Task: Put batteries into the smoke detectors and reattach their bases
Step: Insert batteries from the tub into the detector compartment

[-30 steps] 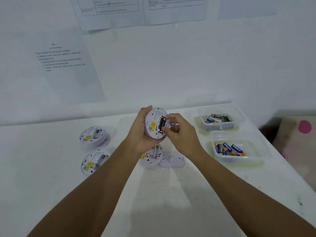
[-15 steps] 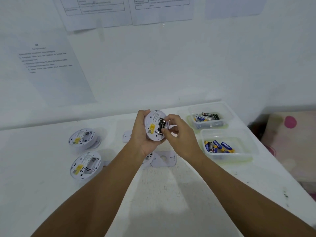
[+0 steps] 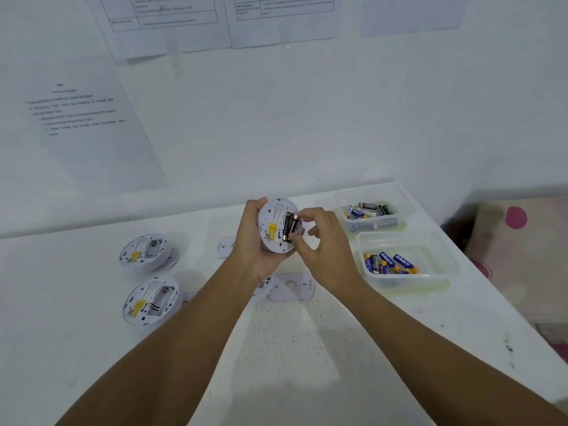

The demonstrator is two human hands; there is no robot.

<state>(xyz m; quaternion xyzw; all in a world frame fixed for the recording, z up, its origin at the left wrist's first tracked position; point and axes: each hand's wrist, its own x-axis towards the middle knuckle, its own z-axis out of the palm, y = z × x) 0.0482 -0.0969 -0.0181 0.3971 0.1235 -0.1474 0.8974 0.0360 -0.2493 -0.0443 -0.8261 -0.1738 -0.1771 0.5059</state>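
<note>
At the centre of the frame, a person's left hand (image 3: pixel 258 241) holds a round white smoke detector (image 3: pixel 278 226) above the white counter (image 3: pixel 307 348), its grip wrapped around the rim with the open back tilted toward the camera. Two dark batteries (image 3: pixel 290 227) sit side by side in the detector's compartment, beside a yellow label. The right hand (image 3: pixel 325 247) has thumb and fingertips pressed against the batteries at the detector's right edge, its grip narrow and pinched on them. At centre left of the frame, two more detectors lie back-up on the counter, their battery compartments showing no batteries: one farther back (image 3: pixel 144 252), one nearer the camera (image 3: pixel 150 299). Just below the hands, a flat white base plate (image 3: pixel 292 290) rests on the counter, and part of another detector (image 3: pixel 262 287) shows behind the left wrist. A second small white plate (image 3: pixel 226 247) lies to the left of the held detector. At centre right, two clear plastic tubs hold loose batteries: the far tub (image 3: pixel 372 212) holds mostly black and silver cells, the near tub (image 3: pixel 405 265) blue and yellow ones. Printed sheets (image 3: pixel 166 23) hang on the white wall across the upper frame.
</note>
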